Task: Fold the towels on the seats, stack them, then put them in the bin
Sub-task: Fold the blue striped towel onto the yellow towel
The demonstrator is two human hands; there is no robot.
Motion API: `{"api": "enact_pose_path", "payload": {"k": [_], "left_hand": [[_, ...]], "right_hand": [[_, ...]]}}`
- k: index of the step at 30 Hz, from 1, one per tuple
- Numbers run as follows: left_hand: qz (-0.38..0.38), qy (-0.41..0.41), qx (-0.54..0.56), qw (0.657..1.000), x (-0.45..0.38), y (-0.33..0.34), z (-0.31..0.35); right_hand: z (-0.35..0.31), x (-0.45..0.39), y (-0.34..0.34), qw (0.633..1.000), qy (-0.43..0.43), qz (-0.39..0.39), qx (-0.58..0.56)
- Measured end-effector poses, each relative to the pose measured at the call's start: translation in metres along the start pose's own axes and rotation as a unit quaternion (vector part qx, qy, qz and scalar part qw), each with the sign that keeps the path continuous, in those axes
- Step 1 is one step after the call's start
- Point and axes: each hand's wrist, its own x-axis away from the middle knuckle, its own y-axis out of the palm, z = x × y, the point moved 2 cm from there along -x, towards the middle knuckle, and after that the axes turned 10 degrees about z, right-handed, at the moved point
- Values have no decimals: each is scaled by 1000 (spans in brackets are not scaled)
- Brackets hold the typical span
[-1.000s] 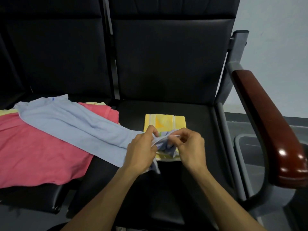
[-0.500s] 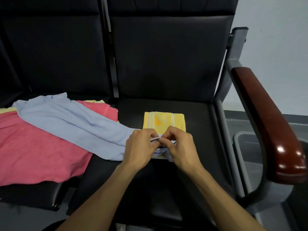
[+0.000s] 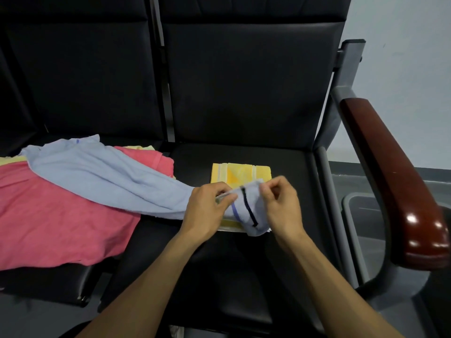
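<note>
A long light blue towel (image 3: 107, 178) stretches from the left seat across to the right seat. My left hand (image 3: 207, 208) and my right hand (image 3: 280, 203) both pinch its near end, which shows a dark stripe and a blue stripe. That end hangs over a folded yellow towel (image 3: 240, 173) lying flat on the right seat (image 3: 288, 191). On the left seat lies a rumpled pink towel (image 3: 61, 220), partly under the blue one, with a pale yellow towel's edge (image 3: 11, 160) showing behind it.
A grey bin (image 3: 361, 215) stands on the floor to the right of the seats, below the glossy brown armrest (image 3: 395, 181). Black seat backs rise behind both seats. A grey wall is at the far right.
My hands have drawn apart and spread the blue towel's end open, exposing its stripes. The towel end has shifted slightly to the right over the yellow towel.
</note>
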Motion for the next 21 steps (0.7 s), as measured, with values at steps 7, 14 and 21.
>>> {"api": "enact_pose_path", "payload": {"k": [7, 14, 21], "left_hand": [[7, 23, -26, 999, 0, -4, 2], [7, 56, -25, 998, 0, -3, 1], [-12, 119, -23, 993, 2, -1, 6]], "right_hand": [[-2, -1, -5, 995, 67, -43, -54], [-12, 4, -5, 995, -40, -23, 91], [-11, 10, 0, 962, -91, -169, 195]]}}
